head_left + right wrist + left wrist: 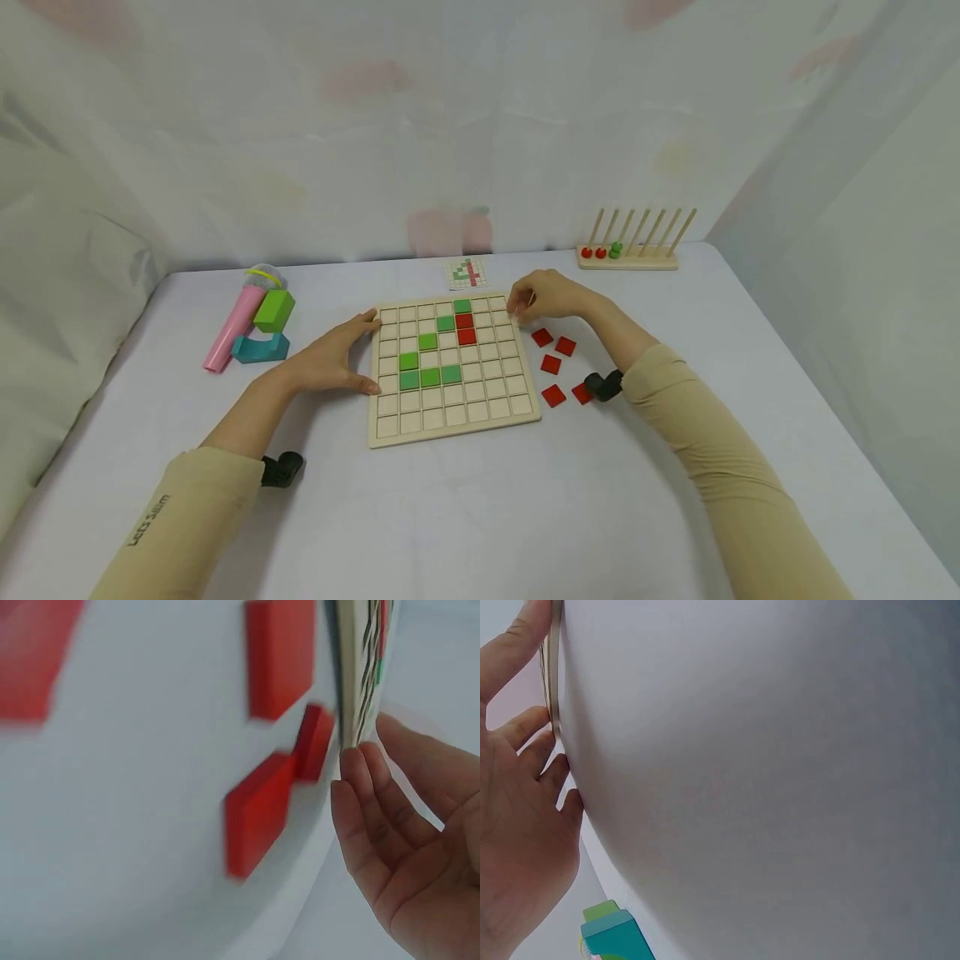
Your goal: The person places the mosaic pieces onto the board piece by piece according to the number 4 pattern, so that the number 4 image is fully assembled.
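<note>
Grid board (450,393) on white table (465,517), patterned curtain (480,150) behind

My flat white table (465,517) is enclosed on 3 sides: a pink-blotched, whitish fabric backdrop (480,142) ahead, a creased off-white cloth (63,225) at my left, a smooth grey-white wall (862,250) at my right. I see soft light.

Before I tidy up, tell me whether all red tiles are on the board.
No, red tiles lie on the table beside the board.
</note>
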The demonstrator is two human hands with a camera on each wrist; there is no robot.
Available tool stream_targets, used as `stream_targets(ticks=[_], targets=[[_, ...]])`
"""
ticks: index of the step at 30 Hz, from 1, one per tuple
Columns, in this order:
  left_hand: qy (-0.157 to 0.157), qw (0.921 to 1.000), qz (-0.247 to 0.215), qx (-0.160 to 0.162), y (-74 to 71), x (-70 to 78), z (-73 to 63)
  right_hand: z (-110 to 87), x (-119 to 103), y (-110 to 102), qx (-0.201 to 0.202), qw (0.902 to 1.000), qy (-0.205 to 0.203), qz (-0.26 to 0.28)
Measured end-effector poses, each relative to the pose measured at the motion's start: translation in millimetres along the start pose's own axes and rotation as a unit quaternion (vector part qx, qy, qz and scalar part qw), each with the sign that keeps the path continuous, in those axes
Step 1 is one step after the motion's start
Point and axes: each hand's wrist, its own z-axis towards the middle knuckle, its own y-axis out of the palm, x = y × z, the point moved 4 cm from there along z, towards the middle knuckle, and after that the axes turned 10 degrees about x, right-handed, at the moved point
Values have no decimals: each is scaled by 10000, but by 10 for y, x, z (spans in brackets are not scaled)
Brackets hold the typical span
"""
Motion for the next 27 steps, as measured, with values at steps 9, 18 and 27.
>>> stream_targets(ticks=[9,18,27], targets=[[36,10000,58,23,7,23,-2,-105,263,-65,-492,9984,282,75],[49,10000,44,47,-3,29,-14,-165,330,-45,-881,9936,294,638],[75,10000,-5,21,-3,39,-12,-203,369,4,-933,9932,248,654]])
